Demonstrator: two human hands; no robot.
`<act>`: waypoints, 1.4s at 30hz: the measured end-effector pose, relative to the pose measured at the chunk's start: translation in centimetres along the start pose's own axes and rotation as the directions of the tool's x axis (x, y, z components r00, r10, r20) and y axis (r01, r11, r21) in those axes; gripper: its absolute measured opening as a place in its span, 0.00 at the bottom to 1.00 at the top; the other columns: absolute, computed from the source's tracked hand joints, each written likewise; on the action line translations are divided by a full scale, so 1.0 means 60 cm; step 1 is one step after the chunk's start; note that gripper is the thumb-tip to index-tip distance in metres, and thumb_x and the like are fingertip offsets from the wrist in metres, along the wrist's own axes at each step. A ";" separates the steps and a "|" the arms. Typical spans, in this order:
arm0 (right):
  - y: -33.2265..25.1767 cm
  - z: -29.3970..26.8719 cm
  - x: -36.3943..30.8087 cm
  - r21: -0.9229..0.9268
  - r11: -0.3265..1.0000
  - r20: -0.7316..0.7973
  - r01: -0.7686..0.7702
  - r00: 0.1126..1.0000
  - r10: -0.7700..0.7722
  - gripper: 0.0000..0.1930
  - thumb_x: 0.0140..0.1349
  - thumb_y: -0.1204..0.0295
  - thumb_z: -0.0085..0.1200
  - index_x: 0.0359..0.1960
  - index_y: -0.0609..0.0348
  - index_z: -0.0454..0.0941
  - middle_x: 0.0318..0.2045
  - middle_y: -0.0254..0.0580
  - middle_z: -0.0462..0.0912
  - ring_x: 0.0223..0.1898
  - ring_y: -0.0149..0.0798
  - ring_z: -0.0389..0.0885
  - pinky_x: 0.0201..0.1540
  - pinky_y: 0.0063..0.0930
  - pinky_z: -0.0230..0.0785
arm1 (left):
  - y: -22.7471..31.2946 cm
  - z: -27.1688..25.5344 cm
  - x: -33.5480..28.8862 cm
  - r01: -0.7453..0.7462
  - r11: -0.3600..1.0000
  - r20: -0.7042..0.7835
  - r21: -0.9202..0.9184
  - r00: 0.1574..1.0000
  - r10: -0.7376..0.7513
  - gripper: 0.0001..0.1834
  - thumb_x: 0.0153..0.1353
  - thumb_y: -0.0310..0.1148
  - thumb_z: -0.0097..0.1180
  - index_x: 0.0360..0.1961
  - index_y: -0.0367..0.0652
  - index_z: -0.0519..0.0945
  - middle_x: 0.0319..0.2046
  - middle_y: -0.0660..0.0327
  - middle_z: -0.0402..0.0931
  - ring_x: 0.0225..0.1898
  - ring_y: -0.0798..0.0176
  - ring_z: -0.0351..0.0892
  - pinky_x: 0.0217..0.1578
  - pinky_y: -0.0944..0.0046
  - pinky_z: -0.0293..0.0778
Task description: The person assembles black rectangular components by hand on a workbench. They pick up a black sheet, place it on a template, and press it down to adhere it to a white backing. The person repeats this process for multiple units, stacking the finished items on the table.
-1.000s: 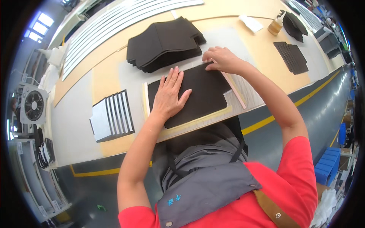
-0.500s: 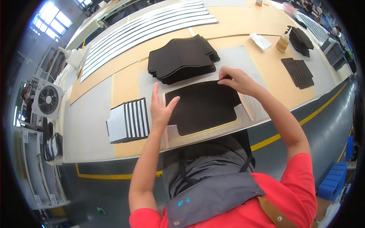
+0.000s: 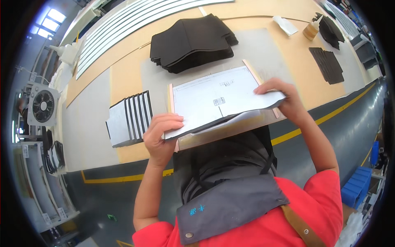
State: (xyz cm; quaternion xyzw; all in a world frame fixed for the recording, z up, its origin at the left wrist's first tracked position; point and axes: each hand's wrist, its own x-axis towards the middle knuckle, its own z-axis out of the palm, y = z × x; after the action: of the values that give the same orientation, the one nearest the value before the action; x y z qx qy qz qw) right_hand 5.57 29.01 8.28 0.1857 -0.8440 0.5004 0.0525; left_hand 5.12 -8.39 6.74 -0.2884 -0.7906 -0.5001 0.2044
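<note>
Between two pale pink strips (image 3: 252, 72) lies a white surface with thin printed lines and a small dark mark. Along its near side I hold up a white-faced panel (image 3: 247, 105) with a thin dark edge. My left hand (image 3: 159, 132) grips its left corner, fingers on the white face. At the right corner my right hand (image 3: 288, 99) is closed on it too. I cannot tell where the held panel ends and the printed surface begins. A loose white sheet (image 3: 232, 122) shows beneath the dark edge. Just beyond sits a thick stack of black panels (image 3: 191, 41).
Left of the strips are overlapping white pieces with black edges (image 3: 128, 119). Long white strips (image 3: 119, 35) lie at the far left. To the right are a glue bottle (image 3: 311, 30), a white cloth or paper (image 3: 284, 25) and small black pieces (image 3: 326, 65). A fan (image 3: 42, 106) stands left.
The black panel that lay between the strips no longer shows its black face; white surfaces show there. Both hands have come nearer to me and closed on the corners of the white-faced panel.
</note>
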 end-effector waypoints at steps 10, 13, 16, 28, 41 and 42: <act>0.020 0.011 -0.059 -0.476 0.768 0.217 0.429 0.903 -0.370 0.09 0.56 0.76 0.61 0.37 0.47 0.84 0.52 0.31 0.88 0.63 0.41 0.80 0.72 0.46 0.57 | -0.005 -0.032 -0.050 -0.329 0.914 0.316 0.237 0.916 0.248 0.07 0.60 0.22 0.58 0.36 0.46 0.85 0.45 0.59 0.88 0.54 0.54 0.86 0.64 0.49 0.74; 0.052 0.042 -0.094 -0.446 0.764 0.361 0.466 0.875 -0.323 0.21 0.55 0.82 0.60 0.49 0.47 0.84 0.59 0.32 0.84 0.65 0.38 0.78 0.76 0.47 0.57 | -0.027 -0.021 -0.095 -0.309 0.919 0.444 0.245 0.879 0.177 0.17 0.55 0.18 0.56 0.44 0.44 0.87 0.48 0.58 0.87 0.56 0.54 0.85 0.67 0.48 0.73; 0.056 0.048 -0.104 -0.457 0.788 0.360 0.412 0.896 -0.260 0.24 0.55 0.84 0.59 0.54 0.48 0.83 0.59 0.33 0.84 0.65 0.38 0.78 0.74 0.46 0.62 | -0.032 -0.016 -0.112 -0.230 0.931 0.436 0.284 0.896 0.088 0.24 0.51 0.14 0.53 0.47 0.43 0.88 0.50 0.57 0.86 0.58 0.52 0.84 0.67 0.47 0.72; 0.000 -0.011 0.008 -0.224 0.968 0.117 0.115 0.989 -0.090 0.16 0.57 0.81 0.65 0.48 0.55 0.86 0.47 0.40 0.88 0.48 0.47 0.86 0.53 0.37 0.77 | -0.015 -0.044 0.028 0.251 0.965 0.254 0.074 0.931 -0.261 0.15 0.60 0.15 0.59 0.47 0.39 0.87 0.45 0.54 0.87 0.50 0.56 0.87 0.61 0.54 0.77; 0.117 -0.035 0.434 0.116 0.897 -0.061 -0.427 0.898 0.436 0.17 0.68 0.57 0.62 0.43 0.60 0.85 0.28 0.32 0.83 0.30 0.25 0.83 0.22 0.20 0.73 | -0.254 -0.032 0.393 0.738 0.650 0.198 -0.182 0.675 -0.711 0.17 0.69 0.34 0.65 0.54 0.36 0.81 0.43 0.60 0.85 0.42 0.71 0.83 0.43 0.70 0.79; 0.148 -0.029 0.436 0.038 0.886 -0.064 -0.463 0.883 0.464 0.18 0.67 0.55 0.64 0.43 0.59 0.85 0.28 0.33 0.83 0.30 0.27 0.83 0.23 0.22 0.75 | -0.282 -0.026 0.389 0.728 0.682 0.189 -0.076 0.682 -0.707 0.19 0.67 0.35 0.66 0.55 0.36 0.81 0.46 0.59 0.84 0.43 0.70 0.84 0.43 0.69 0.79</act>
State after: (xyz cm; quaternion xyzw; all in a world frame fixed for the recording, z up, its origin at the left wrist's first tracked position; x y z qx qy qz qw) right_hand -22.05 27.49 8.99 -0.0385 -0.8561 0.5137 -0.0406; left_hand -23.51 -9.59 10.27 -0.0043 -0.8144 -0.5737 -0.0872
